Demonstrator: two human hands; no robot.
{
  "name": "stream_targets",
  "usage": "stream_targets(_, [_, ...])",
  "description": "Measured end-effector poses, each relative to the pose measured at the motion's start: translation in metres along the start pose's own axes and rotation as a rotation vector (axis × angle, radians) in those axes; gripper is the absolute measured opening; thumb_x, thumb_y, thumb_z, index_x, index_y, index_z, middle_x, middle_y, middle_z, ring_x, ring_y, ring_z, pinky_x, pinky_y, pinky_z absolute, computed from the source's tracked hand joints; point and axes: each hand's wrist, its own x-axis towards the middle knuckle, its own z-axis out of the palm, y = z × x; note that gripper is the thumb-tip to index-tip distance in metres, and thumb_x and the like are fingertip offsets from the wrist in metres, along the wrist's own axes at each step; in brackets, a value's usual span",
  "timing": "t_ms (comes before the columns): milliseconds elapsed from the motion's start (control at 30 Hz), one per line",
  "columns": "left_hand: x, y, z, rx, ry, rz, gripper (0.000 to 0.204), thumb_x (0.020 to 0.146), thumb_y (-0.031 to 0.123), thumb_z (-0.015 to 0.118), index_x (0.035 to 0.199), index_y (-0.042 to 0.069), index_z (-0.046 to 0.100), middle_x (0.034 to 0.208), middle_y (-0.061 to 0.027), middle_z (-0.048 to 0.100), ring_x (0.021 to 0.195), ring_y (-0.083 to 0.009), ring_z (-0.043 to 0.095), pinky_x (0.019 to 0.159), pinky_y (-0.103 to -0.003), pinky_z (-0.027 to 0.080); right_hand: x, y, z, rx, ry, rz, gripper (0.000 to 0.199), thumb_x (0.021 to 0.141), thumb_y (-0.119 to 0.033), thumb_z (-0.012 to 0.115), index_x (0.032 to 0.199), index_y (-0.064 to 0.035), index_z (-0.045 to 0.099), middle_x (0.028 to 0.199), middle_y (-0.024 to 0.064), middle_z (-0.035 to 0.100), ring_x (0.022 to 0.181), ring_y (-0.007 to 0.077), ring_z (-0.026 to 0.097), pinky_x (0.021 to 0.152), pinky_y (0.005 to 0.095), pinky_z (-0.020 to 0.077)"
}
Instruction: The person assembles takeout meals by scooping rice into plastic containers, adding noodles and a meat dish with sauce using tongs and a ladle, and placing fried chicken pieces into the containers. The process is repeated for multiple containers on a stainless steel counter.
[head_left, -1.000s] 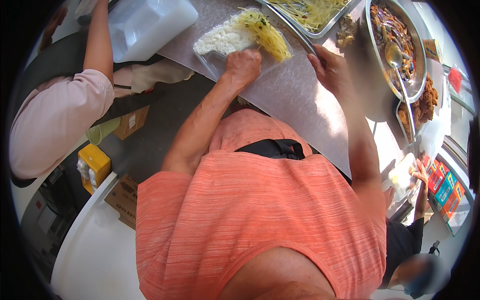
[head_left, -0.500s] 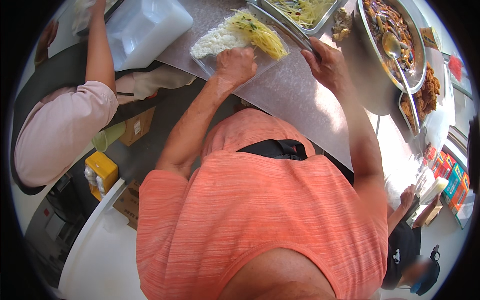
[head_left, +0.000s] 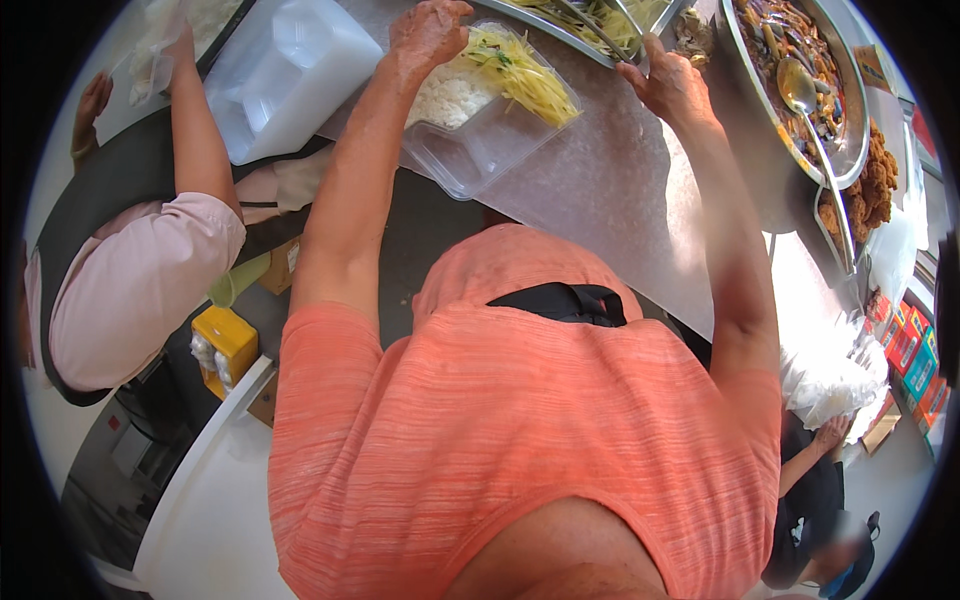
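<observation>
A clear plastic meal container (head_left: 490, 150) lies on the counter, with white rice (head_left: 450, 97) and pale yellow shredded potato (head_left: 525, 75) in its far sections; its near sections hold no food. My left hand (head_left: 428, 38) is by the container's far left side, fingers curled in; what they hold, if anything, is hidden. With my right hand (head_left: 672, 88) I grip metal tongs (head_left: 590, 32), whose arms reach over a metal tray (head_left: 598, 58) of shredded potato at the far edge.
A stack of translucent containers (head_left: 290, 80) stands left, beside a co-worker in a pale pink sleeve (head_left: 150, 280). At right are a large metal pan (head_left: 858, 120) of stew with a spoon (head_left: 800, 88) and fried food (head_left: 873, 185). Another person handles white plastic bags (head_left: 830, 370).
My left hand has moved from the container's near edge to its far left side. The tongs have swung from beside the food to over the tray. The container sits slightly nearer.
</observation>
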Motion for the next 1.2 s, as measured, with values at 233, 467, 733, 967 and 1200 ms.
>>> stream_targets(233, [0.020, -0.004, -0.005, -0.112, -0.172, 0.016, 0.022, 0.070, 0.016, 0.059, 0.087, 0.007, 0.069, 0.084, -0.0166, 0.066, 0.082, -0.0326, 0.064, 0.073, -0.041, 0.051, 0.001, 0.015, 0.011, -0.040, 0.055, -0.060, 0.050, 0.084, -0.052, 0.056, 0.108, -0.0093, 0.046, 0.086, 0.0179, 0.060, 0.086, 0.0363, 0.060, 0.071, 0.0445, 0.0491])
stream_targets(467, [0.020, -0.025, 0.001, -0.431, -0.136, 0.113, 0.026, 0.065, 0.019, 0.060, 0.085, 0.005, 0.068, 0.079, -0.0155, 0.067, 0.072, -0.0299, 0.064, 0.066, -0.038, 0.051, -0.010, 0.017, 0.005, 0.020, 0.241, -0.124, 0.046, 0.084, -0.045, 0.059, 0.105, -0.0051, 0.050, 0.092, 0.0177, 0.059, 0.087, 0.0352, 0.060, 0.071, 0.0446, 0.0490])
stream_targets(733, [0.024, -0.011, -0.007, -0.042, -0.245, 0.019, 0.021, 0.071, 0.025, 0.057, 0.087, 0.019, 0.070, 0.092, -0.0069, 0.068, 0.089, -0.0275, 0.064, 0.077, -0.039, 0.051, -0.041, 0.021, 0.004, 0.076, 0.468, -0.183, 0.048, 0.079, -0.034, 0.068, 0.110, -0.0019, 0.052, 0.098, 0.0154, 0.057, 0.094, 0.0313, 0.057, 0.077, 0.0397, 0.0478])
stream_targets(967, [-0.020, -0.006, -0.012, -0.041, -0.225, 0.150, 0.019, 0.074, 0.022, 0.054, 0.075, 0.011, 0.068, 0.074, -0.0076, 0.066, 0.073, -0.0296, 0.063, 0.066, -0.038, 0.051, -0.090, 0.028, 0.002, 0.106, 0.564, -0.131, 0.037, 0.081, -0.025, 0.067, 0.109, -0.0033, 0.056, 0.108, 0.0159, 0.059, 0.099, 0.0314, 0.058, 0.081, 0.0370, 0.0482])
stream_targets(1200, [-0.074, -0.045, 0.012, -0.138, 0.141, -0.015, 0.033, 0.082, 0.020, 0.051, 0.111, 0.009, 0.061, 0.109, -0.0129, 0.059, 0.093, -0.0304, 0.058, 0.084, -0.038, 0.046, -0.150, 0.062, 0.017, 0.920, 0.476, 0.370, 0.018, 0.087, -0.010, 0.058, 0.101, 0.0011, 0.065, 0.107, 0.0114, 0.062, 0.082, 0.0174, 0.065, 0.067, 0.0265, 0.0520])
